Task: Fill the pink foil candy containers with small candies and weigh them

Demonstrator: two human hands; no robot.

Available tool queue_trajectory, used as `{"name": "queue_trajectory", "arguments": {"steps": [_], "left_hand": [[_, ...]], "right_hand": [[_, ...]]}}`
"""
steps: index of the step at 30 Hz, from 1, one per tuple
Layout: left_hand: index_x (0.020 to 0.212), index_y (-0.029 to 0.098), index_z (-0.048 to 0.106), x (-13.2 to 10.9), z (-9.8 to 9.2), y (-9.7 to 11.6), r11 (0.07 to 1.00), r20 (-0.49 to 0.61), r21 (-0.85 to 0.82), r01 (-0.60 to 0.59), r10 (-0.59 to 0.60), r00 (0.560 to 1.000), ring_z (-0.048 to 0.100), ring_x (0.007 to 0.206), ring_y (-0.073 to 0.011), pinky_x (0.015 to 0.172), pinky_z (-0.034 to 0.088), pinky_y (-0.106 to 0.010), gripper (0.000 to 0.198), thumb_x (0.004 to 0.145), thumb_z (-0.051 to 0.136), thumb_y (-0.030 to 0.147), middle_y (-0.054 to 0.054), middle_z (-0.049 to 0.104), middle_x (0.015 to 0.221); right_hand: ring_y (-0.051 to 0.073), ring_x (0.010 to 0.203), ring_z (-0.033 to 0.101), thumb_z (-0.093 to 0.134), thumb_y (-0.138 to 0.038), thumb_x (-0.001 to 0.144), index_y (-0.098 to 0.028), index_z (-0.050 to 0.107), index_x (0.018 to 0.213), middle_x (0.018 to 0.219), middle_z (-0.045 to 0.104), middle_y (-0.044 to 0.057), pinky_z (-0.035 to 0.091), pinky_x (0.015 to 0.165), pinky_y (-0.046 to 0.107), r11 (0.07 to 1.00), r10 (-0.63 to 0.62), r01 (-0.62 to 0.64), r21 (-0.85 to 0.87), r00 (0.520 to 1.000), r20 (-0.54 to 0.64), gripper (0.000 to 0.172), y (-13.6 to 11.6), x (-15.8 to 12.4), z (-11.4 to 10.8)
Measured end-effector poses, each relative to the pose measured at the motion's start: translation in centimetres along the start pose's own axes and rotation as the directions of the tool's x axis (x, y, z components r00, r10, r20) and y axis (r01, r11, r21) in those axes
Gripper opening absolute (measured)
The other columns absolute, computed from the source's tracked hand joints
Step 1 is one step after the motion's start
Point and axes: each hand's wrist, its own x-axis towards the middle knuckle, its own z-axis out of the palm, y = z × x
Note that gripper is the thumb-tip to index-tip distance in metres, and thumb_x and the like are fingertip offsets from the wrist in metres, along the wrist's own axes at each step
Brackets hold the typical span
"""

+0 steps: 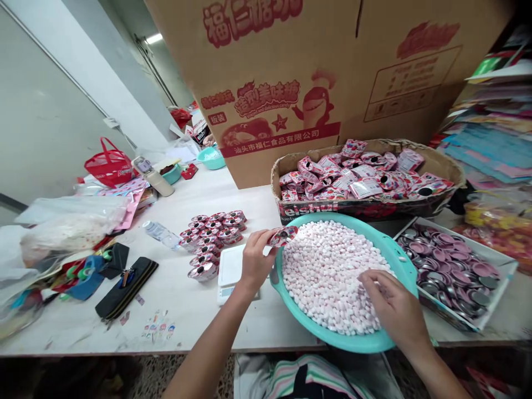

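Two hands work at the teal basin (344, 339) heaped with pink-white mints (328, 277).
Your left hand (257, 260) pinches a round printed tin (283, 236) just above the basin's rim, fingers closed firmly on it. Your right hand (393, 305) is curled and part open, its fingertips (363, 280) down among the mints, with no single piece clearly held. Stacked tins (211, 238) stand beside a white digital scale (229, 266) on your left; a tray of round metal lids (451, 266) sits on your right.

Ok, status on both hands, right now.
Left hand holding pink round tin at teal basin rim. Right hand in pink-white candies. White scale beside left hand.
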Motion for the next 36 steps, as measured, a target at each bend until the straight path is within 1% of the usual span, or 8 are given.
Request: {"name": "queue_trajectory", "arguments": {"steps": [4,6,11,13,19,23,27,36], "left_hand": [[0.108,0.024,0.064,-0.6,0.2,-0.4,0.985,-0.005,-0.1,0.143,-0.144,0.99,0.061,0.101,-0.0226,0.093,0.049,-0.038,0.03,0.078,0.066,0.023,-0.006,0.068,0.106],[0.106,0.022,0.064,-1.0,0.2,-0.6,0.942,-0.017,-0.195,0.272,-0.281,0.96,0.063,0.099,-0.0226,0.091,0.05,-0.037,0.033,0.075,0.07,0.029,-0.006,0.068,0.105],[0.111,0.015,0.061,-2.6,-0.9,-2.5,0.633,0.057,-0.527,0.567,-0.639,0.767,0.067,0.094,-0.023,0.083,0.054,-0.035,0.049,0.068,0.074,0.034,-0.01,0.07,0.104],[0.112,0.014,0.059,-3.5,-1.9,-3.6,0.573,0.053,-0.565,0.593,-0.692,0.72,0.067,0.095,-0.0236,0.084,0.054,-0.036,0.052,0.066,0.075,0.035,-0.011,0.07,0.106],[0.108,0.014,0.061,-6.6,-5.1,-7.4,0.648,-0.117,-0.416,0.638,-0.734,0.669,0.066,0.098,-0.0241,0.088,0.054,-0.036,0.054,0.061,0.079,0.034,-0.01,0.069,0.106],[0.106,0.014,0.061,-8.6,-5.7,-9.6,0.601,-0.109,-0.366,0.711,-0.786,0.608,0.069,0.09,-0.0232,0.079,0.057,-0.036,0.049,0.065,0.075,0.036,-0.01,0.071,0.101],[0.102,0.014,0.061,-9.9,-5.2,-10.8,0.597,-0.112,-0.355,0.72,-0.792,0.601,0.07,0.085,-0.0216,0.075,0.057,-0.034,0.044,0.066,0.074,0.036,-0.009,0.073,0.095],[0.102,0.016,0.063,-10.5,-4.1,-12.5,0.648,-0.145,-0.285,0.706,-0.758,0.636,0.068,0.088,-0.0224,0.08,0.055,-0.035,0.045,0.063,0.076,0.034,-0.007,0.072,0.093]], "right_hand": [[0.021,0.091,0.061,0.048,-0.043,0.087,-0.021,0.063,0.082,0.091,0.068,0.005,0.046,0.083,0.031,1.0,0.009,-0.009,-0.006,1.0,0.014,0.027,0.2,-0.1,0.0],[0.02,0.09,0.062,0.048,-0.043,0.087,-0.021,0.063,0.082,0.091,0.067,0.005,0.046,0.083,0.03,1.0,0.01,-0.01,-0.008,1.0,0.018,0.027,0.3,-0.1,0.0],[0.02,0.089,0.062,0.049,-0.043,0.086,-0.022,0.063,0.081,0.091,0.068,0.004,0.046,0.082,0.03,0.999,0.011,-0.011,-0.031,1.0,0.011,0.026,0.5,-0.2,-0.1],[0.02,0.089,0.063,0.049,-0.043,0.086,-0.022,0.064,0.081,0.091,0.068,0.004,0.046,0.081,0.03,0.999,0.017,-0.016,-0.042,1.0,0.018,0.026,0.5,-0.2,-0.1],[0.021,0.09,0.062,0.049,-0.045,0.085,-0.023,0.064,0.082,0.094,0.068,0.003,0.046,0.08,0.03,0.996,0.037,-0.035,-0.076,0.999,0.021,0.027,0.5,-0.3,-0.1],[0.021,0.089,0.062,0.048,-0.047,0.085,-0.023,0.064,0.083,0.096,0.068,0.003,0.046,0.079,0.031,0.991,0.071,-0.068,-0.113,0.997,0.023,0.029,0.6,-0.4,-0.2],[0.022,0.088,0.062,0.048,-0.049,0.084,-0.023,0.065,0.083,0.096,0.068,0.003,0.047,0.076,0.031,0.987,0.074,-0.068,-0.143,0.997,0.035,0.031,0.7,-0.5,-0.3],[0.022,0.082,0.063,0.049,-0.052,0.082,-0.023,0.065,0.083,0.094,0.068,0.002,0.047,0.074,0.032,0.977,0.114,-0.108,-0.182,0.993,0.026,0.033,0.5,-0.5,-0.2]]}}
